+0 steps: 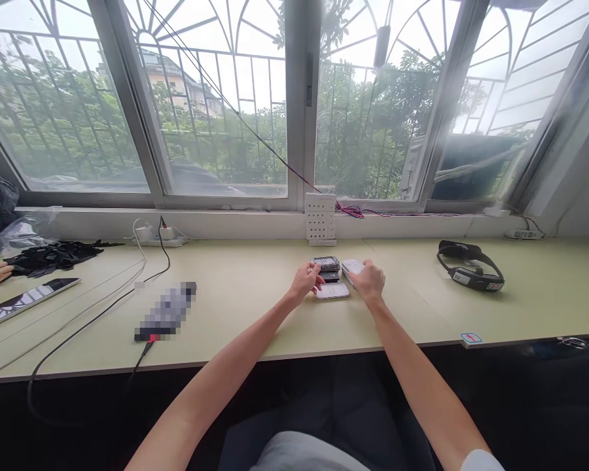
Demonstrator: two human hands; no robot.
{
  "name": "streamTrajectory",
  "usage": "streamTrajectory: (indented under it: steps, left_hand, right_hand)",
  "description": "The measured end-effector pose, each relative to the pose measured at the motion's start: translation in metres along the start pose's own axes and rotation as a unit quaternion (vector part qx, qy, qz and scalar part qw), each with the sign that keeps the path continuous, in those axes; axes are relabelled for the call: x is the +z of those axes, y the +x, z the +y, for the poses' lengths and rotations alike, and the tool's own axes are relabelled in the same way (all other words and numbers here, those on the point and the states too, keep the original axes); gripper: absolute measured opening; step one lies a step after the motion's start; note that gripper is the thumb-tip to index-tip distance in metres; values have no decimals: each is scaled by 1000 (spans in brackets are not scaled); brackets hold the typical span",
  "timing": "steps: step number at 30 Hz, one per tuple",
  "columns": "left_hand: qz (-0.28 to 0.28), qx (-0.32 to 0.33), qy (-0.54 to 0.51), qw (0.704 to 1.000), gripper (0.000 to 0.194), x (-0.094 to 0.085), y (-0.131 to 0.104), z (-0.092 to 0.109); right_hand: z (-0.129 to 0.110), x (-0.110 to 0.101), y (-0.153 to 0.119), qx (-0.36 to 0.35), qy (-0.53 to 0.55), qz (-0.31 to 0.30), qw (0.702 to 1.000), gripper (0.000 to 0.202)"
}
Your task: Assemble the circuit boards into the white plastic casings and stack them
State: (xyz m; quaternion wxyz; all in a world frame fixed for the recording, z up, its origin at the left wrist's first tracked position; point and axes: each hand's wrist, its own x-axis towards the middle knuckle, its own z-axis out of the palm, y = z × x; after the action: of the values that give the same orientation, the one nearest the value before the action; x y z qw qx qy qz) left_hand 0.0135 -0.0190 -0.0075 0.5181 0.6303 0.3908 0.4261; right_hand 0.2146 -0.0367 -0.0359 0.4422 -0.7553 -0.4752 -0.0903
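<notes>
Your right hand [372, 280] grasps the white stack [352, 266], hiding its near end. Your left hand [305, 281] partly covers the dark stack [328, 263], its grip unclear. The white slab [332, 291] lies between both.

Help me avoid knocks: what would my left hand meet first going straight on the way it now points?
Your left hand would likely meet the stack of dark flat pieces first; whether its fingertips touch it is unclear.

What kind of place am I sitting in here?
Probably a workroom: a long pale workbench under barred windows, with a power strip and a black headset on it.
</notes>
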Motion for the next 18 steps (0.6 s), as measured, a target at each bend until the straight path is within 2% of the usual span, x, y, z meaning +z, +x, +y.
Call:
streamTrajectory:
  steps: [8, 10, 13, 15, 18]
  left_hand:
    - [-5, 5, 14, 1000, 29, -2, 0, -3]
    - [-5, 7, 16, 1000, 29, -2, 1, -4]
    - [-1, 15, 18, 1000, 28, -2, 3, -7]
    - [6, 21, 20, 1000, 27, -3, 5, -8]
    - [22, 29, 20, 999, 27, -2, 6, -10]
  right_hand:
    - [-5, -3, -1, 31, -20, -63, 997, 40]
    - [-5, 0, -2, 21, -16, -47, 999, 44]
    - [-6, 4, -4, -17, 22, 15, 1000, 47]
    - [-9, 5, -4, -42, 54, 41, 997, 43]
    - [-16, 4, -6, -89, 107, 41, 989, 30]
